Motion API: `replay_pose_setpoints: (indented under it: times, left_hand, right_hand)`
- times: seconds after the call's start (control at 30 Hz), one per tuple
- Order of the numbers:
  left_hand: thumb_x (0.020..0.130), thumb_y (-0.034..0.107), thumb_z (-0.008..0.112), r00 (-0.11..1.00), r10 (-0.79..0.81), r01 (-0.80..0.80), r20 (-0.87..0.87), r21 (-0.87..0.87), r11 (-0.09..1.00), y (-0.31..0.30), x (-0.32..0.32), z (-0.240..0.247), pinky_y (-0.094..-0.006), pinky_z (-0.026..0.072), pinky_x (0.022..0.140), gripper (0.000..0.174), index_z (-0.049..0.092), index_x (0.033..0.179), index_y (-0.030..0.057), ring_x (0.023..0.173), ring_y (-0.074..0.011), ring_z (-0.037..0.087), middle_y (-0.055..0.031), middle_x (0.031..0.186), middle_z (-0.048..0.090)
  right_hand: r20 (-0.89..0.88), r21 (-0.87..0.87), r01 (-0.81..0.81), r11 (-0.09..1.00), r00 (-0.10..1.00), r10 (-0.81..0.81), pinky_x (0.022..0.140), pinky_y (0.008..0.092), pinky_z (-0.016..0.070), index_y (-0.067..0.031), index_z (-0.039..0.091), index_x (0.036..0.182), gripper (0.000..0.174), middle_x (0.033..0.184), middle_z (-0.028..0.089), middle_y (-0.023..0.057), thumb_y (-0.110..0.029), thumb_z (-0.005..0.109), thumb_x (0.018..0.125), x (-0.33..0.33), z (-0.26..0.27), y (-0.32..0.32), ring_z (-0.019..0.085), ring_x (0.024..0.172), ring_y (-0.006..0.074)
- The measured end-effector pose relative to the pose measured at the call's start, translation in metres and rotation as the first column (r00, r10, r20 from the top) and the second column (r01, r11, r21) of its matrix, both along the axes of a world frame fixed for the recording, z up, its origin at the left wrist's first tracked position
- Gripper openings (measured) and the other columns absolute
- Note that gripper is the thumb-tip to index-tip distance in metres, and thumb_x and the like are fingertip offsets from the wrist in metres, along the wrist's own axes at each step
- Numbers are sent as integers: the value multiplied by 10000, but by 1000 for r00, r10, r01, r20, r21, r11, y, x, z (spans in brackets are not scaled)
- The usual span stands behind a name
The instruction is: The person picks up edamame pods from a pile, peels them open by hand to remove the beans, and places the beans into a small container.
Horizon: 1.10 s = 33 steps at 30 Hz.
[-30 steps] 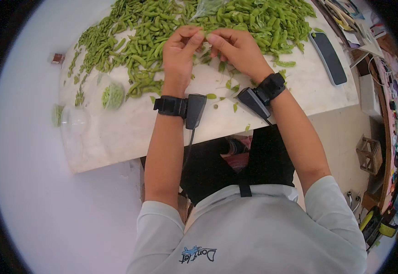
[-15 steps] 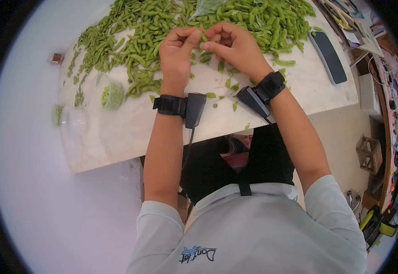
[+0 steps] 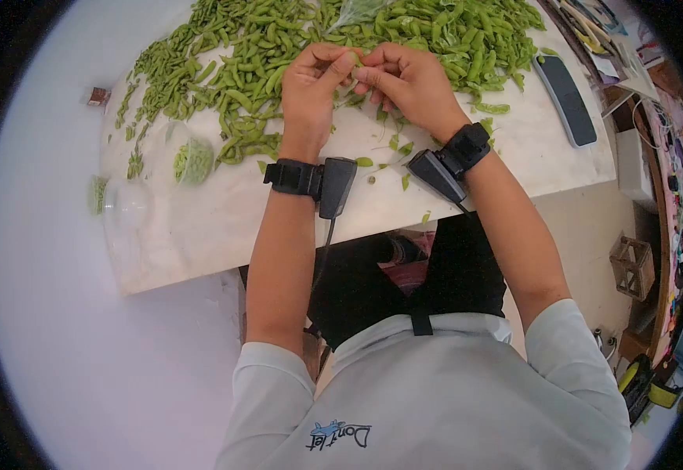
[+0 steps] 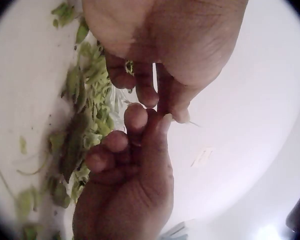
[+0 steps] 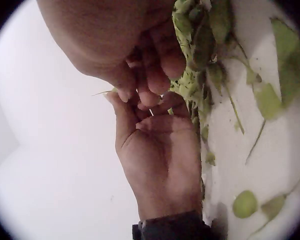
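Observation:
Both hands meet over the near side of a heap of green soybean pods (image 3: pixel 259 70). My left hand (image 3: pixel 307 98) pinches a small green soybean pod (image 3: pixel 355 59) between thumb and forefinger. Thumb and forefinger of my right hand (image 3: pixel 416 88) grip the same pod from the other side, with the fingertips of both hands almost together. Most of the pod is hidden by the fingers. In the right wrist view a thin stalk (image 5: pixel 100 93) sticks out past the left thumb tip, and the other fingers of both hands are curled.
A clear plastic cup holding green beans (image 3: pixel 192 162) stands to the left, near another clear container (image 3: pixel 126 200) by the table's left edge. A phone (image 3: pixel 565 100) lies at the right. Loose leaves (image 3: pixel 365 162) and a clear plastic bag (image 3: pixel 355 12) are on the table.
The right thumb and fingers, spread slightly apart half a second ago, have closed in on the pod beside the left fingertips. The left hand has shifted slightly right.

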<state>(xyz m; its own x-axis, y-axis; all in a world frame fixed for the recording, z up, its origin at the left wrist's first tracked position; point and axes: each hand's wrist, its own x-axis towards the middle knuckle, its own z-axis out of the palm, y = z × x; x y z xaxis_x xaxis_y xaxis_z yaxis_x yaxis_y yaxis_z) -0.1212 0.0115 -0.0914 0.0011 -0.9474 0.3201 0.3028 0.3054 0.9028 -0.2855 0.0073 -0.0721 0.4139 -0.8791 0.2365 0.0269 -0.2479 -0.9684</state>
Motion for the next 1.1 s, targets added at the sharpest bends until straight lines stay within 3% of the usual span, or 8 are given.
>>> replay_pose_setpoints:
  times: [0.07,0.27,0.57,0.67,0.8,0.9,1.1]
  left_hand:
    - [880,102,653,1000,27,-27,1,4,1000,1,-2,2,-219,453,619,97,637,934,22,688,-85,561,-45,876,662]
    - [896,121,636,995,20,-15,-93,52,999,-1,-5,3,-224,427,587,115,620,948,19,637,-89,530,-24,791,626]
    - [905,87,612,988,147,-148,-49,-8,989,-1,-5,3,-246,444,605,153,586,1033,6,696,-121,558,-46,839,611]
    - [898,81,618,967,214,-211,137,-34,977,-1,-4,4,-243,457,630,182,589,1063,8,736,-117,574,-49,904,635]
    - [889,66,618,882,373,-316,287,-226,921,-2,2,1,-238,481,708,205,623,1091,35,858,-97,594,-27,1031,654]
    - [883,63,623,902,366,-289,230,-308,906,0,0,5,-240,475,762,192,649,1068,23,905,-104,589,-39,1030,653]
    - [861,72,650,832,374,-220,411,-374,901,1,-2,8,-246,452,835,178,686,1027,15,926,-124,584,-42,1015,649]
  right_hand:
    - [12,5,-12,1000,1000,12,524,213,465,-13,625,909,162,764,676,29,-175,611,909,0,-1,0,580,604,63]
    - [51,2,-28,1000,998,28,510,217,466,-15,628,907,207,753,674,26,-216,582,931,0,-3,-1,578,586,64]
    - [33,-53,76,996,997,-74,520,231,448,-29,624,899,257,687,632,11,-264,535,952,1,-2,-3,560,567,77]
    - [36,-83,84,993,996,-81,537,242,453,-24,624,891,269,676,628,19,-270,533,950,0,-4,-6,563,573,87]
    - [-4,-85,116,990,993,-117,547,252,457,-17,638,885,283,665,627,31,-273,534,946,-1,-11,0,569,579,96]
    - [-8,-105,110,988,994,-111,552,254,459,-17,650,887,299,664,631,35,-287,533,944,-1,-9,-6,577,585,102]
    - [-46,-117,96,988,994,-102,566,270,463,-22,643,873,296,665,634,35,-289,532,940,0,-9,-9,583,587,115]
